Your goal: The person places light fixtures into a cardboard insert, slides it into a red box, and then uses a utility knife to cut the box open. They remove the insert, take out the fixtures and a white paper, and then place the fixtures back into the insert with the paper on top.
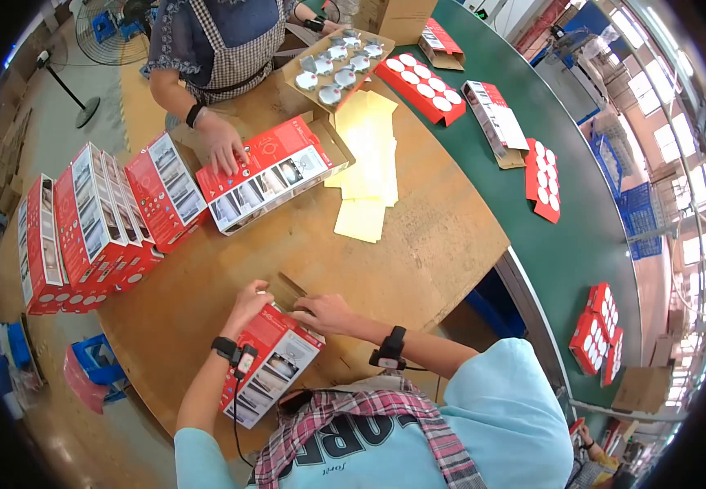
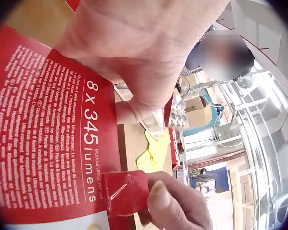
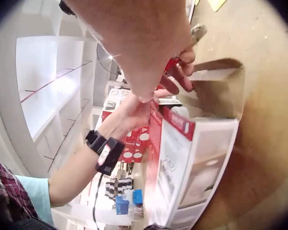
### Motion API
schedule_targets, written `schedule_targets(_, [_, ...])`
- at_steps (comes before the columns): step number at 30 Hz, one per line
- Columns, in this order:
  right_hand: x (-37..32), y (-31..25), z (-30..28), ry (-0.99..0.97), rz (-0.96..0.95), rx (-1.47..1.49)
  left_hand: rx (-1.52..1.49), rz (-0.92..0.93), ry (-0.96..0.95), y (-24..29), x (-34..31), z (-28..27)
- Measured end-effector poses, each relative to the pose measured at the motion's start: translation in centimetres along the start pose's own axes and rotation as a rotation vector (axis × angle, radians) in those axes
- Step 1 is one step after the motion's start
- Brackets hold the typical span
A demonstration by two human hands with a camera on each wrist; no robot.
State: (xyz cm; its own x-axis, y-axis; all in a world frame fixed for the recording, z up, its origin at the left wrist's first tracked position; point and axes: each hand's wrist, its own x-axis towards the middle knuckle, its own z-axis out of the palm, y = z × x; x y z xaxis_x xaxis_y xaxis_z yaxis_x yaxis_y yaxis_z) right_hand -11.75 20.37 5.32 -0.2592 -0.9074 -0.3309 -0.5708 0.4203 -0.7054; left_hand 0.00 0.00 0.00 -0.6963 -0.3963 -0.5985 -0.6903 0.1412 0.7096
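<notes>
A red and white printed box (image 1: pixel 275 359) lies close to the person's body at the table's near edge, its brown cardboard flap (image 1: pixel 292 284) standing out at the far end. The left hand (image 1: pixel 249 303) grips that end's left corner; in the left wrist view the thumb of the left hand (image 2: pixel 129 52) bends over the red panel (image 2: pixel 48 134). At the same end, the right hand (image 1: pixel 324 313) pinches a small red tab (image 2: pixel 126 193) between thumb and fingers. In the right wrist view, brown flaps (image 3: pixel 213 91) stick out beside the right hand (image 3: pixel 182 67).
Across the table, another person rests a hand on a larger red box (image 1: pixel 267 175). Red boxes (image 1: pixel 88 216) stand in a row at left. Yellow sheets (image 1: pixel 365 163) and a tray of round lights (image 1: pixel 341 65) are farther back. A green conveyor (image 1: pixel 504 183) at right carries red packs.
</notes>
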Motion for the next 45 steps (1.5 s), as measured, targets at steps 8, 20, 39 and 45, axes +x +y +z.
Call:
schedule_targets(8, [1.1,2.3,0.0,0.004,-0.105,-0.142,0.386,-0.034,0.151,4.3,-1.0,1.2])
schedule_targets(20, [0.6,5.3,4.5,-0.170,-0.238,-0.155,0.743,0.171,0.274,3.9,0.2,1.4])
schedule_targets(39, [-2.2,3.6,1.1,-0.273,-0.122,0.245,1.201,0.183,-0.240,8.0,2.4,2.1])
schedule_targets(45, [-2.4,4.0,1.6,-0.174,-0.154,0.316,0.959,0.454,-0.199,7.1,1.3,0.4])
